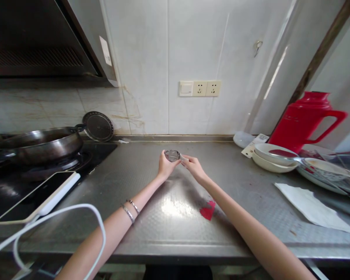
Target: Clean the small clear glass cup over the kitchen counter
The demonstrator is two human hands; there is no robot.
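Note:
Over the middle of the steel counter [128, 217], my two hands hold a small round metal utensil with a short handle [172, 155]. It looks like a little strainer, but its fine detail is too small to be sure. My left hand [165, 166] is closed on the round rim from the left, thumb up at the edge. On the other side, my right hand [194, 166] pinches the light-coloured handle. Below the hands, close to my right forearm, a torn red scrap [207, 210] lies flat on the counter.
On the left stand a gas hob with a steel pan [46, 146], a phone [37, 196] and a white cable [84, 206] crossing my left forearm. To the right are stacked bowls [274, 165], a red thermos jug [305, 120] and a white paper sheet [312, 206].

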